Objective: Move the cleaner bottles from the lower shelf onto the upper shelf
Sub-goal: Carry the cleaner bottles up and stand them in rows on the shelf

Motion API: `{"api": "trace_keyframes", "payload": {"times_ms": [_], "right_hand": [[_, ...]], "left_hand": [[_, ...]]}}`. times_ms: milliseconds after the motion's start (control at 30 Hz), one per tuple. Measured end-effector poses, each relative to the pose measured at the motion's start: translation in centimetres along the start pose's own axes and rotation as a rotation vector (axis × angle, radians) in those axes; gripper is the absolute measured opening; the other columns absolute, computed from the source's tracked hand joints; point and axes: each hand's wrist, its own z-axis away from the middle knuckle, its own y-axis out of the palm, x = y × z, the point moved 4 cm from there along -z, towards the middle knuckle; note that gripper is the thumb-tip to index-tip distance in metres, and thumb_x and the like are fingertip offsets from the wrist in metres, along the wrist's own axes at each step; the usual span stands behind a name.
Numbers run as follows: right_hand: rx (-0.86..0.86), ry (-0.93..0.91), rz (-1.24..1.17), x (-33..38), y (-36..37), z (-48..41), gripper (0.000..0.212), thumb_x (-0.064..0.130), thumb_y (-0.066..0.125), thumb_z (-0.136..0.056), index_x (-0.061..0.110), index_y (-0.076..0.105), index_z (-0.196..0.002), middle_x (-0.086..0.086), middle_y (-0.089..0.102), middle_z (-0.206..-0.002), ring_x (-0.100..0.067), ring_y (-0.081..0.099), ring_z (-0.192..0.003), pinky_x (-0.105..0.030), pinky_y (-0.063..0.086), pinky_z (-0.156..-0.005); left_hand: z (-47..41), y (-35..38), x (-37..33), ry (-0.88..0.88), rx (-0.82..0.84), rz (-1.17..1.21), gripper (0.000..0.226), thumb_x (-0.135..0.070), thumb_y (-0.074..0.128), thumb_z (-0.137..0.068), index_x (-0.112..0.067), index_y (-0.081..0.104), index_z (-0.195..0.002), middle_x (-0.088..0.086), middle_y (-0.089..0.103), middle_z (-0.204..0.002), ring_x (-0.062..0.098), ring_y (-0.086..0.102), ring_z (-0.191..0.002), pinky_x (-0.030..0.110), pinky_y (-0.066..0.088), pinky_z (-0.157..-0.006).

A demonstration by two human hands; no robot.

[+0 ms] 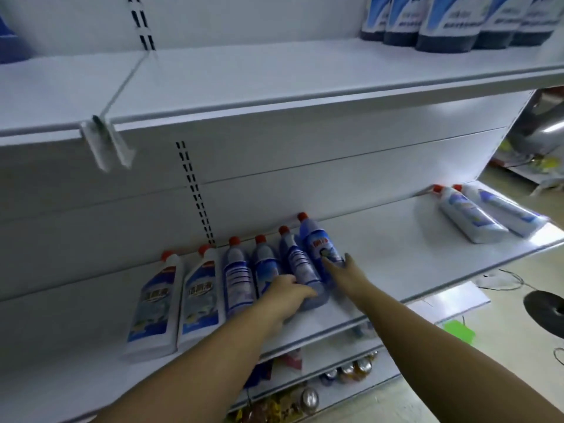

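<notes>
Several red-capped cleaner bottles stand in a row on the lower shelf (381, 257). Two white ones (158, 300) are at the left, blue ones to their right. My left hand (287, 296) is wrapped around the base of a blue bottle (297, 264). My right hand (341, 270) has its fingers around the rightmost blue bottle (320, 242). Two more white bottles (470, 215) stand at the shelf's far right. The upper shelf (244, 71) carries several dark blue bottles (442, 22) at its right end.
A clear price-tag holder (106, 145) juts from the upper shelf's front edge at the left. Below the lower shelf sit cans and packets (345, 370). On the floor at right lie cables, a green paper (459, 331) and a black round base (546, 306).
</notes>
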Motion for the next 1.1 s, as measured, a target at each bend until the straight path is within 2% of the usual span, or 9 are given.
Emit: {"api": "trace_keyframes", "payload": {"times_ms": [100,233,367,467,633,733,833,967,1100], "right_hand": [[-0.05,-0.021,0.155,-0.4,0.2,-0.9,0.056,0.041,0.064,-0.083,0.005,0.047,-0.123,-0.017,0.061,-0.117,-0.034,0.06,-0.101,-0.041,0.049,-0.087],[0.005,0.107,0.09,-0.5,-1.4,-0.8,0.058,0.035,0.073,-0.07,0.002,0.052,-0.113,-0.014,0.062,-0.1,-0.028,0.061,-0.086,-0.034,0.052,-0.072],[0.265,0.339,-0.385,-1.7,-3.3,1.6,0.046,0.02,0.072,-0.074,0.0,0.054,-0.111,-0.022,0.064,-0.101,-0.031,0.064,-0.084,-0.04,0.057,-0.073],[0.321,0.309,-0.591,-2.6,-5.1,3.8,0.026,0.014,0.065,-0.082,0.004,0.055,-0.103,-0.019,0.062,-0.094,-0.028,0.062,-0.081,-0.041,0.055,-0.074],[0.411,0.256,-0.869,-6.3,-6.5,6.9,0.078,0.011,0.083,-0.05,0.006,0.049,-0.12,-0.023,0.059,-0.113,-0.033,0.065,-0.093,-0.042,0.058,-0.064],[0.384,0.21,-0.879,-7.8,-7.6,9.0,0.096,0.016,0.087,-0.039,0.007,0.046,-0.125,-0.022,0.058,-0.114,-0.031,0.065,-0.092,-0.041,0.058,-0.067],[0.344,0.133,-0.837,-8.6,-9.4,11.3,0.11,0.022,0.093,-0.029,0.006,0.045,-0.127,-0.021,0.058,-0.109,-0.028,0.062,-0.09,-0.037,0.055,-0.071],[0.292,-0.006,-0.765,-7.4,-12.0,15.5,0.095,0.012,0.086,-0.036,0.011,0.045,-0.122,-0.015,0.064,-0.099,-0.025,0.067,-0.083,-0.032,0.057,-0.066],[0.167,-0.19,-0.846,-4.8,-14.1,19.6,0.098,0.017,0.09,-0.031,0.017,0.046,-0.118,-0.007,0.072,-0.088,-0.021,0.07,-0.077,-0.029,0.058,-0.063]], "left_hand": [[-2.1,2.2,-0.3,-0.098,-0.062,0.075,0.05,-0.024,0.066,-0.079,-0.005,0.048,-0.122,0.013,0.057,-0.115,0.024,0.057,-0.093,0.028,0.046,-0.061],[-4.0,3.3,-1.2,-0.137,-0.118,0.18,0.048,-0.018,0.065,-0.08,-0.005,0.052,-0.124,0.016,0.064,-0.113,0.027,0.06,-0.102,0.036,0.05,-0.092],[-5.6,2.7,-2.3,-0.164,-0.355,0.107,0.052,-0.022,0.064,-0.079,-0.007,0.044,-0.125,0.013,0.059,-0.119,0.026,0.056,-0.103,0.031,0.043,-0.085],[-7.7,3.5,-2.7,-0.12,-0.401,-0.251,0.088,-0.035,0.07,-0.066,-0.014,0.029,-0.141,0.012,0.054,-0.127,0.029,0.057,-0.109,0.039,0.05,-0.091],[-9.1,5.1,-3.0,-0.135,-0.316,-0.715,0.108,-0.045,0.075,-0.059,-0.011,0.019,-0.145,0.013,0.046,-0.134,0.029,0.055,-0.109,0.033,0.05,-0.087],[-7.9,4.1,-4.1,-0.158,0.003,-0.508,0.044,-0.022,0.072,-0.071,-0.006,0.045,-0.103,0.012,0.06,-0.093,0.023,0.059,-0.077,0.025,0.045,-0.066],[-4.0,4.4,-3.8,-0.201,0.434,0.026,0.022,-0.006,0.066,-0.065,-0.002,0.053,-0.081,0.011,0.058,-0.059,0.019,0.057,-0.053,0.026,0.046,-0.056],[1.6,6.7,-4.3,-0.034,0.861,0.479,0.094,0.006,0.079,-0.033,0.002,0.052,-0.123,0.022,0.067,-0.101,0.032,0.068,-0.087,0.039,0.058,-0.075],[7.3,8.9,-7.1,0.068,1.208,0.54,0.093,0.001,0.083,-0.041,0.005,0.044,-0.126,0.022,0.068,-0.106,0.035,0.068,-0.095,0.042,0.056,-0.078]]}}
